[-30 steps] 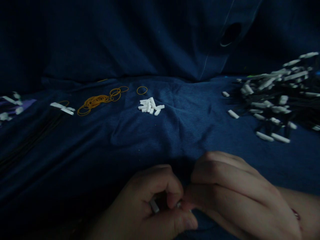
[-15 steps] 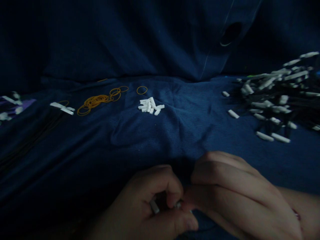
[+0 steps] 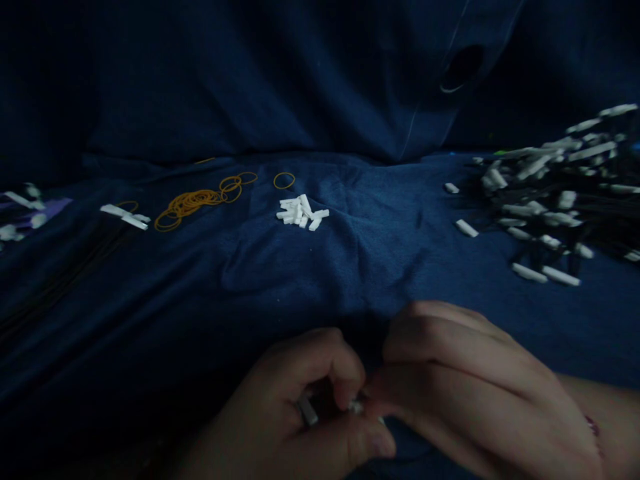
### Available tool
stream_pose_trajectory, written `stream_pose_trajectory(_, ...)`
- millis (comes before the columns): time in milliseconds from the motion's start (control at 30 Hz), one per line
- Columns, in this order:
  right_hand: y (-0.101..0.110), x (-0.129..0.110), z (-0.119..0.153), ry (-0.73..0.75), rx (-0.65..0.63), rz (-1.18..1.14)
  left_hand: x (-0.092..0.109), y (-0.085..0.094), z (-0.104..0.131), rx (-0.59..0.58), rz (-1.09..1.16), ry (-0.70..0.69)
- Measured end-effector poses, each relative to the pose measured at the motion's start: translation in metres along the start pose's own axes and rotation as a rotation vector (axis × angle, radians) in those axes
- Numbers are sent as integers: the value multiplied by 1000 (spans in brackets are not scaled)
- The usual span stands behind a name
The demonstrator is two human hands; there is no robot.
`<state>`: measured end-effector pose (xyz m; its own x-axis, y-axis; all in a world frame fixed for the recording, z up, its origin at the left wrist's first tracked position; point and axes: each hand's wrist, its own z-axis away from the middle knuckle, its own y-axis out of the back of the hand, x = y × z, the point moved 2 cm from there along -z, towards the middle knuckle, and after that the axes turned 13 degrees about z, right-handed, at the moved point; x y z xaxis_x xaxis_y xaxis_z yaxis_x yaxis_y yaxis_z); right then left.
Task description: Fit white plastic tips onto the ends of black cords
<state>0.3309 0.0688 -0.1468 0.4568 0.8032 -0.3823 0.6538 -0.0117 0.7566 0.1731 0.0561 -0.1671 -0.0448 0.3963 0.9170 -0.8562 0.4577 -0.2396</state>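
Note:
My left hand (image 3: 280, 393) is closed at the bottom centre, thumb and index finger pinching a small white connector-like piece (image 3: 355, 405). A second white piece (image 3: 308, 411) rests in the curl of the same hand. My right hand (image 3: 465, 380) is closed too, its fingertips meeting the left ones at the pinched piece. What the right fingers grip is mostly hidden behind them and too dark to make out. Beyond the hands, a small pile of loose white pieces (image 3: 299, 212) lies on the dark blue cloth (image 3: 320, 273).
Orange rubber bands (image 3: 195, 201) lie heaped left of the pile, with a single band (image 3: 284, 181) behind it. Many white-tipped black wires (image 3: 545, 217) spread at the right. More white-ended dark strands (image 3: 125, 217) and a purple item (image 3: 55, 210) are at the left.
Both hands stay together in nearly the same place, with only slight finger shifts around the pinched piece. Everything on the cloth is unchanged.

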Motion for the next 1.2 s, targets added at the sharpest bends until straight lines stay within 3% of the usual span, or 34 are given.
stream_pose_trajectory(133, 3, 4, -4, -41, 57, -159, 2, 2, -2, 81, 106, -1)
stream_pose_trajectory(333, 6, 8, -8, -228, -6, -205, 1, 3, -3, 56, 212, 23)
stream_pose_trajectory(567, 5, 10, -5, -347, -110, -198, -1, 5, -2, 161, 145, -31)
stream_pose_trajectory(1200, 2, 10, -3, -359, -107, -146, 0, 3, -4, 179, 102, -12)
